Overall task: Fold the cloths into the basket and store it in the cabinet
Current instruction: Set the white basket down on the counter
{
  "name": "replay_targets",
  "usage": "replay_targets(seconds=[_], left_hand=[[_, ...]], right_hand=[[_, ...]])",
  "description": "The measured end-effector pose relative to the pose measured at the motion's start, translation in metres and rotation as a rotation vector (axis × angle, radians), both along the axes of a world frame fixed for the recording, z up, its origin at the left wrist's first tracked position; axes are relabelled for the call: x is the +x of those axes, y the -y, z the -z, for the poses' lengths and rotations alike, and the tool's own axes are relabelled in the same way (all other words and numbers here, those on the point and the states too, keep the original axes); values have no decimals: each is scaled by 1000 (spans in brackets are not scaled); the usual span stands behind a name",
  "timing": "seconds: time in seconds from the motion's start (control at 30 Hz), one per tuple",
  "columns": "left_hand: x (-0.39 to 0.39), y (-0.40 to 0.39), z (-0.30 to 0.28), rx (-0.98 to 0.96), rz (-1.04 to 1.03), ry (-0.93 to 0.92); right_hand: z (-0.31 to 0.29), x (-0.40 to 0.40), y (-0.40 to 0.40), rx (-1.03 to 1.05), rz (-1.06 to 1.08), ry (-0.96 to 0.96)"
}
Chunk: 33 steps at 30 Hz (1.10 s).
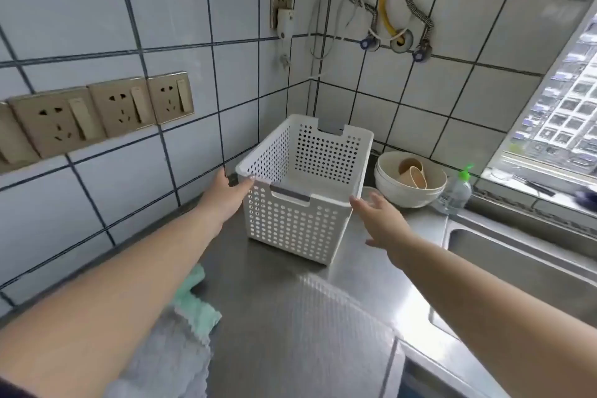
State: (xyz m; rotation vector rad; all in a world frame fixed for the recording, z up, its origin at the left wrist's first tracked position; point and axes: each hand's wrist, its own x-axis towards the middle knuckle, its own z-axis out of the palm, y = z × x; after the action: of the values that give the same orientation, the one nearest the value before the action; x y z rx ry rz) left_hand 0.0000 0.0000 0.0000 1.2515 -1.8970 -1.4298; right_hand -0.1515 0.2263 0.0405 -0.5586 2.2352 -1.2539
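Steel counter in a tiled corner: the empty basket stands at twelve o'clock. Left hand touches its rim, fingers spread; right hand, open, holds nothing. Cloths lie unfolded at seven o'clock; folding and storing remain.

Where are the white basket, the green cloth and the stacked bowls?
white basket [292,223]: head view, perforated front wall.
green cloth [197,310]: head view, part showing under the left forearm.
stacked bowls [408,194]: head view, outer side.
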Motion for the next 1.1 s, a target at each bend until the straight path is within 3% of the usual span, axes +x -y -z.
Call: replay_targets(seconds=[0.17,0.57,0.83,1.1], left_hand=[[-34,45,39,159,-65,-123],[-40,24,33,174,-39,-268],[15,-57,-2,146,3,-387],[118,-190,-43,164,-122,-531]], right_hand=[[25,-17,34,-47,68,239],[36,-18,32,-240,148,266],[11,16,-36,-318,94,242],[-20,95,-136,-332,-26,235]])
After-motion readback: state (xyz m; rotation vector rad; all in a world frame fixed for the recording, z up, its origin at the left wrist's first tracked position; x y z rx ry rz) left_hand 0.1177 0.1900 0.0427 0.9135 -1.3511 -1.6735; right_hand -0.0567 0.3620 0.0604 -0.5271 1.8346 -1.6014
